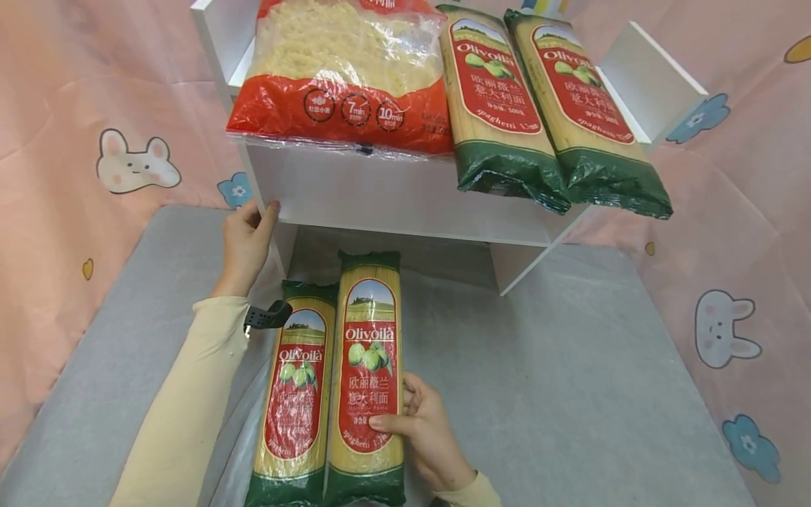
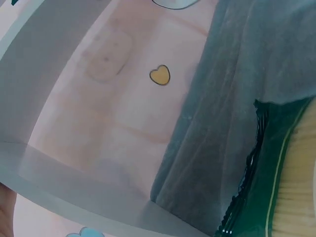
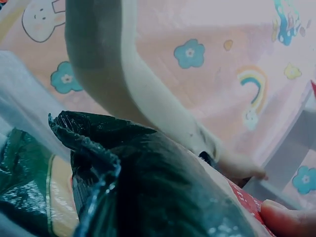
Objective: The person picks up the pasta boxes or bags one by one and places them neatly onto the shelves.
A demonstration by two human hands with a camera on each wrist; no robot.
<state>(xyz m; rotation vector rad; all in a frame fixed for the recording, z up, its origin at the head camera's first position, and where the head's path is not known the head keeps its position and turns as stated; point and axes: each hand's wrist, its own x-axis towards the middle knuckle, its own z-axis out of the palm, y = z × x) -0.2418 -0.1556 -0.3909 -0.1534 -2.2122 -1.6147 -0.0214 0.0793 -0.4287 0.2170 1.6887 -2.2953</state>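
My right hand grips a spaghetti pack by its right edge, thumb across the red label. The pack has green ends and points its far end toward the space under the white shelf. Beside it on the left lies a second, matching spaghetti pack. In the right wrist view the held pack's green end fills the foreground, and the thumb presses its label. My left hand holds the left side of the shelf, fingers round its edge.
On the shelf top lie a red-and-clear bag of noodles and two more spaghetti packs, their near ends jutting over the front edge. Grey cloth covers the table. Pink patterned fabric surrounds it.
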